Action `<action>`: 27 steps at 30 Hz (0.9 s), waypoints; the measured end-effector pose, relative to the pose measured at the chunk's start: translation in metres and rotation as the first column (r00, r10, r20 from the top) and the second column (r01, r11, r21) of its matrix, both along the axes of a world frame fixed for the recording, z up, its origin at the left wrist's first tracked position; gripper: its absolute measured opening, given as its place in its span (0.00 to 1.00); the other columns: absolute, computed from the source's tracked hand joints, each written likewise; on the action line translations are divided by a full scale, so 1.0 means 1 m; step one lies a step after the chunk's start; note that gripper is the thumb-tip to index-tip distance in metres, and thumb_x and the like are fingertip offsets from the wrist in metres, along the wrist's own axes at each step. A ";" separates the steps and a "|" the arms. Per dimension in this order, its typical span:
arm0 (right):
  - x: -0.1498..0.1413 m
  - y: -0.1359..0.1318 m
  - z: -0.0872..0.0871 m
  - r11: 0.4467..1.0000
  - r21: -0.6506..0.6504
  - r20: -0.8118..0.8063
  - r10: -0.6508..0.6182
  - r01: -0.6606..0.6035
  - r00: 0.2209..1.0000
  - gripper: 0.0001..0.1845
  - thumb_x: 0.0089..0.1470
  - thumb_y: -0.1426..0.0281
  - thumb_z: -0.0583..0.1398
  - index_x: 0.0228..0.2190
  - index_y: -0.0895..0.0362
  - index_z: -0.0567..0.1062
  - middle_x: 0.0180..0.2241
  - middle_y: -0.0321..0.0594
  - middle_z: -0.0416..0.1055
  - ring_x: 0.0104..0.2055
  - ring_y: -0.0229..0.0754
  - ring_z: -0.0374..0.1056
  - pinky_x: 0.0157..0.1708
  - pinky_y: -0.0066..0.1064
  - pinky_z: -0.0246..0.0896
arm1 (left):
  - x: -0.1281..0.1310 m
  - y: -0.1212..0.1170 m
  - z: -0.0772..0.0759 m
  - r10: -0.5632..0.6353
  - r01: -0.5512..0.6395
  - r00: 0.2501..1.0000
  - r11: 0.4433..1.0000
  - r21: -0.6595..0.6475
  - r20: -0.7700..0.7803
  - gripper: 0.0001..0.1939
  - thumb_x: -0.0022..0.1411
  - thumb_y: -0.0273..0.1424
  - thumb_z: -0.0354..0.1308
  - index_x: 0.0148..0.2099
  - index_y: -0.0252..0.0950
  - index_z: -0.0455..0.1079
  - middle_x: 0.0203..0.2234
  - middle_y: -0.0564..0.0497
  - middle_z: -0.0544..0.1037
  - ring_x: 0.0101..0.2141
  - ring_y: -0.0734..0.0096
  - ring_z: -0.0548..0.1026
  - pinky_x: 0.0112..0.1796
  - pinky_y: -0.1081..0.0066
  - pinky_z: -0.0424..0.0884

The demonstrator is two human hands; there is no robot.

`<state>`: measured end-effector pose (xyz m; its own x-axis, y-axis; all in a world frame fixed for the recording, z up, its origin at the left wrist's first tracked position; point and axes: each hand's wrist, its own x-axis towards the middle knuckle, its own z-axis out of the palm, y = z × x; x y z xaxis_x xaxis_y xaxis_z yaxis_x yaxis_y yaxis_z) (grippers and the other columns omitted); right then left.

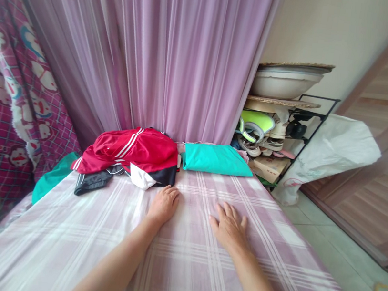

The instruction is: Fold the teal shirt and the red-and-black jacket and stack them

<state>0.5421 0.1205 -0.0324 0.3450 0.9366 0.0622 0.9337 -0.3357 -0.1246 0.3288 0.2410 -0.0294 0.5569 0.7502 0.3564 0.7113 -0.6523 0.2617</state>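
Along the far edge of the plaid cover point(178, 278), at left, lies a heap of red and dark clothes point(142, 150). Just before it the left hand point(163, 205) rests palm down, grip slack, fingers close together. Next lies a folded turquoise cloth point(219, 159); nearer, the right hand point(230, 227) lies palm down, fingers apart. Beyond, a rack point(324, 116) holds shoes point(274, 143) and a covered basin point(285, 83) (contents hidden), beside a white bag point(338, 149).
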 end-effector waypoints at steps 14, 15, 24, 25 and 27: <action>-0.020 -0.057 0.001 0.996 0.082 0.045 0.036 -0.040 0.998 0.24 0.63 0.64 0.49 0.56 0.52 0.72 0.63 0.47 0.64 0.65 0.50 0.57 0.61 0.52 0.47 | -0.089 -0.105 0.010 0.056 -0.053 0.998 0.996 -0.074 0.031 0.21 0.71 0.35 0.42 0.50 0.40 0.76 0.47 0.46 0.80 0.50 0.64 0.76 0.56 0.61 0.69; -0.022 -0.060 0.003 0.996 0.081 0.056 0.039 -0.044 0.998 0.24 0.64 0.64 0.48 0.56 0.52 0.72 0.62 0.47 0.64 0.65 0.50 0.57 0.61 0.52 0.47 | -0.099 -0.116 0.010 0.105 -0.101 0.993 0.992 -0.078 0.050 0.21 0.71 0.36 0.41 0.50 0.40 0.76 0.47 0.46 0.81 0.49 0.63 0.77 0.54 0.61 0.71; -0.026 -0.122 -0.010 0.996 0.082 0.176 0.006 -0.021 0.984 0.26 0.64 0.62 0.47 0.58 0.53 0.71 0.62 0.47 0.64 0.64 0.51 0.58 0.58 0.49 0.53 | -0.174 -0.173 0.004 0.340 -0.332 0.935 0.939 -0.093 0.096 0.21 0.70 0.38 0.41 0.47 0.40 0.76 0.45 0.47 0.82 0.47 0.63 0.78 0.51 0.63 0.73; -0.023 -0.131 -0.013 0.996 0.083 0.190 0.010 -0.026 0.982 0.26 0.64 0.62 0.47 0.58 0.53 0.71 0.62 0.47 0.64 0.64 0.51 0.58 0.58 0.48 0.53 | -0.179 -0.175 0.004 0.339 -0.332 0.938 0.939 -0.086 0.078 0.21 0.71 0.37 0.41 0.48 0.39 0.76 0.46 0.47 0.82 0.48 0.63 0.78 0.53 0.62 0.72; -0.014 -0.147 -0.017 0.997 0.076 0.212 0.010 -0.027 0.977 0.27 0.64 0.61 0.46 0.58 0.54 0.70 0.62 0.47 0.64 0.63 0.51 0.58 0.57 0.48 0.54 | -0.186 -0.179 0.004 0.332 -0.330 0.943 0.942 -0.070 0.034 0.21 0.70 0.37 0.43 0.49 0.38 0.76 0.48 0.46 0.80 0.51 0.62 0.76 0.55 0.60 0.69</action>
<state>0.5282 -0.0261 -0.0499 0.2987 0.9320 0.2051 0.9477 -0.3150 0.0512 0.1423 0.0619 -0.0256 0.2579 0.9109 0.3220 0.8709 -0.3635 0.3308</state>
